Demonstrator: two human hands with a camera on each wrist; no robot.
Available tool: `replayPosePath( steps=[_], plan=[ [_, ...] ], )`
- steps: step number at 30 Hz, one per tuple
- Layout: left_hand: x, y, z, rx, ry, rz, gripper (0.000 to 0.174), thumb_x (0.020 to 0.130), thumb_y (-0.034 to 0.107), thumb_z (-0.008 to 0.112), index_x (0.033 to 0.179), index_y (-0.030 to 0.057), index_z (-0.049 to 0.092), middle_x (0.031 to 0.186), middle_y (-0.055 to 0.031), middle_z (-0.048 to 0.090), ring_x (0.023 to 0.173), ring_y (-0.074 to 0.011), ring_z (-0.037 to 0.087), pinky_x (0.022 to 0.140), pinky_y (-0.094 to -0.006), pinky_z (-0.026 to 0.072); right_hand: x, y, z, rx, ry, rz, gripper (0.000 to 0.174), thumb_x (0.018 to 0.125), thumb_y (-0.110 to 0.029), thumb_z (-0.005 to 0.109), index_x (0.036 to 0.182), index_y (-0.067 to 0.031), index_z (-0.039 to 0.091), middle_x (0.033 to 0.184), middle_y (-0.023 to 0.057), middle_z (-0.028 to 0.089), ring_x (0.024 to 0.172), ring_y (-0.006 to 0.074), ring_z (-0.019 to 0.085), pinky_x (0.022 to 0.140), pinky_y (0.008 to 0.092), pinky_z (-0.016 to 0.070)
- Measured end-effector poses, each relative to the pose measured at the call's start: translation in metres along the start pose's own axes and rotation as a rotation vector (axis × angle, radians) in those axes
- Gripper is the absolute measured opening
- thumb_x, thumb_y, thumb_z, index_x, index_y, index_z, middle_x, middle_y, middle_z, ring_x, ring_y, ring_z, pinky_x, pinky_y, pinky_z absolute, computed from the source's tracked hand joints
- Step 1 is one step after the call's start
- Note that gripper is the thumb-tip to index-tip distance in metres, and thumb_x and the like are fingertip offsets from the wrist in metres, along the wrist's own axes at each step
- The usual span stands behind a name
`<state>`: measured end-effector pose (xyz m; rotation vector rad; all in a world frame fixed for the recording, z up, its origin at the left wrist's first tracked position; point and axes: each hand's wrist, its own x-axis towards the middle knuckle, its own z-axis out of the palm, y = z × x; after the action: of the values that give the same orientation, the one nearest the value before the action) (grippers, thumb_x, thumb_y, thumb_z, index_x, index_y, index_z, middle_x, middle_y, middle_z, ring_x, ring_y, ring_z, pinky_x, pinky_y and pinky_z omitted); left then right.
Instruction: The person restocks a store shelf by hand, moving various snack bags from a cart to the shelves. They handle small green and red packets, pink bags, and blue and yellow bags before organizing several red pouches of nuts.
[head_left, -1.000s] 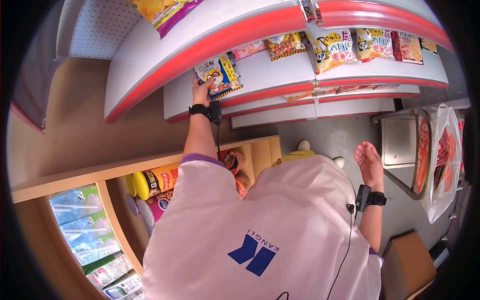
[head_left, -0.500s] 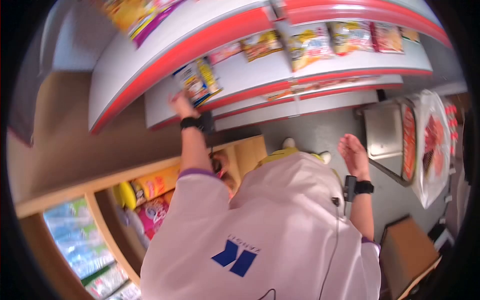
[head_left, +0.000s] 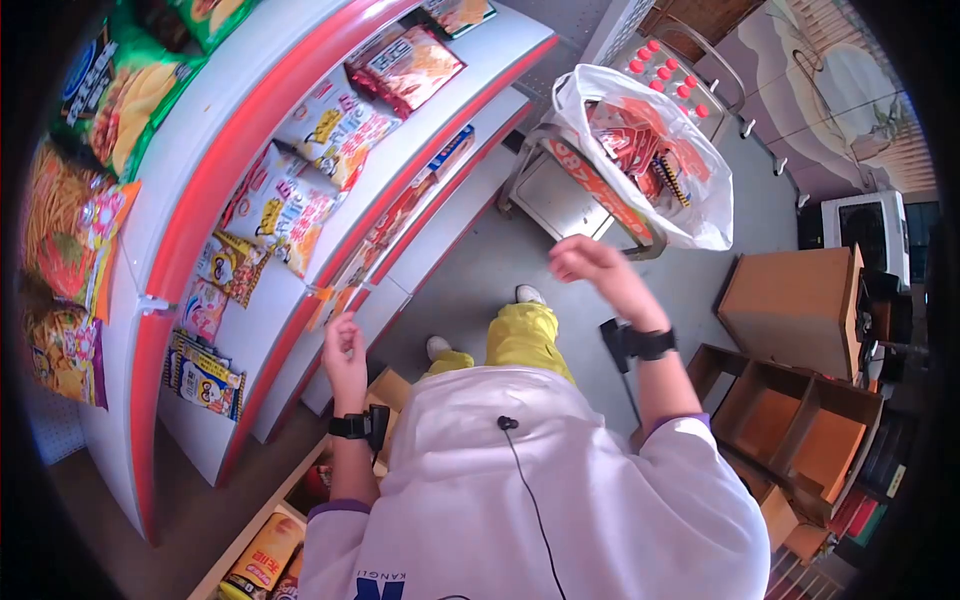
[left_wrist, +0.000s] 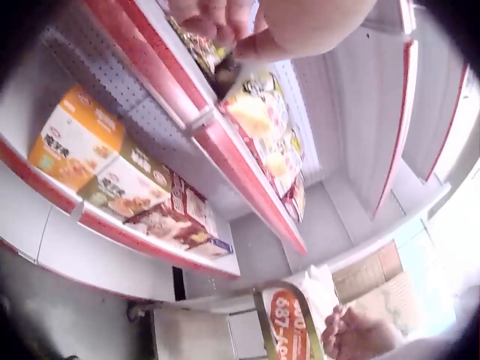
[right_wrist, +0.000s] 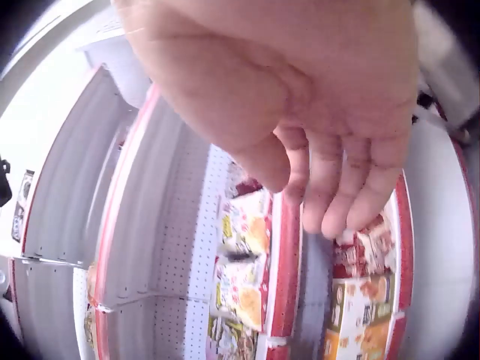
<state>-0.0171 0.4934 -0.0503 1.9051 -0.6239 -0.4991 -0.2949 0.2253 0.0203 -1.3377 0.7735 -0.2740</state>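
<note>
My left hand [head_left: 346, 352] hangs in front of the lower snack shelf with fingers loosely bent and nothing in it. In the left wrist view the same hand [left_wrist: 300, 26] crosses the top, near the shelf edge. My right hand [head_left: 600, 275] is raised before the cart, its fingers relaxed; the right wrist view shows that palm [right_wrist: 300, 97] bare. A blue and yellow snack bag [head_left: 208, 385] lies at the shelf's near end. White panda-print snack bags [head_left: 290, 205] lie farther along. On the cart sits a white plastic bag [head_left: 700, 190] holding red packets.
The metal cart [head_left: 570, 195] stands on the grey floor. Cardboard boxes [head_left: 790, 310] and a wooden compartment rack [head_left: 800, 420] are at the right. Boxed snacks [left_wrist: 75, 142] line a lower shelf. A wooden shelf with canisters [head_left: 262, 555] lies near my left side.
My left hand has let go of the blue and yellow snack bag and come away from it. My body and head have turned right, bringing the cart nearer the middle of view.
</note>
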Motion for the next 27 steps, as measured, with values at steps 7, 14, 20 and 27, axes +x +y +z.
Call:
replayPosePath(
  steps=[7, 14, 20, 27],
  plan=[
    [-0.021, 0.03, 0.073, 0.449, -0.317, 0.014, 0.024, 0.081, 0.003, 0.055, 0.105, 0.0054, 0.057, 0.088, -0.0115, 0.06, 0.076, -0.0229, 0.06, 0.068, -0.0317, 0.0483, 0.023, -0.013, -0.213, -0.82, 0.519, -0.167, 0.024, 0.082, -0.017, 0.061, 0.101, -0.0017, 0.057, 0.078, 0.0136, 0.064, 0.075, 0.0203, 0.063, 0.067, 0.0308, 0.0495],
    [-0.032, 0.084, 0.17, 0.423, -0.434, -0.106, 0.029, 0.081, 0.005, 0.057, 0.109, 0.0087, 0.056, 0.091, -0.0115, 0.061, 0.082, -0.0244, 0.061, 0.068, -0.0328, 0.0488, 0.094, 0.061, -0.303, -1.554, 0.308, 0.191, 0.037, 0.07, -0.029, 0.07, 0.088, -0.0004, 0.057, 0.082, 0.0148, 0.065, 0.08, 0.0267, 0.065, 0.064, 0.0389, 0.0522],
    [-0.042, 0.116, 0.196, 0.435, -0.389, -0.103, 0.03, 0.082, 0.008, 0.057, 0.112, 0.0099, 0.054, 0.097, -0.0115, 0.06, 0.088, -0.0252, 0.059, 0.072, -0.0337, 0.0476, 0.12, 0.082, -0.299, -1.653, 0.32, 0.338, 0.02, 0.083, -0.015, 0.048, 0.097, -0.0053, 0.06, 0.089, 0.012, 0.066, 0.085, 0.0253, 0.065, 0.067, 0.0353, 0.0527],
    [-0.047, 0.127, 0.203, 0.467, -0.32, -0.154, 0.03, 0.082, 0.009, 0.057, 0.112, 0.0104, 0.055, 0.098, -0.0112, 0.06, 0.089, -0.0255, 0.059, 0.073, -0.0336, 0.0477, 0.083, 0.006, -0.311, -1.561, 0.391, 0.1, 0.015, 0.076, -0.011, 0.052, 0.086, -0.0036, 0.062, 0.078, 0.0164, 0.065, 0.074, 0.0312, 0.065, 0.065, 0.0416, 0.0518]
  ],
)
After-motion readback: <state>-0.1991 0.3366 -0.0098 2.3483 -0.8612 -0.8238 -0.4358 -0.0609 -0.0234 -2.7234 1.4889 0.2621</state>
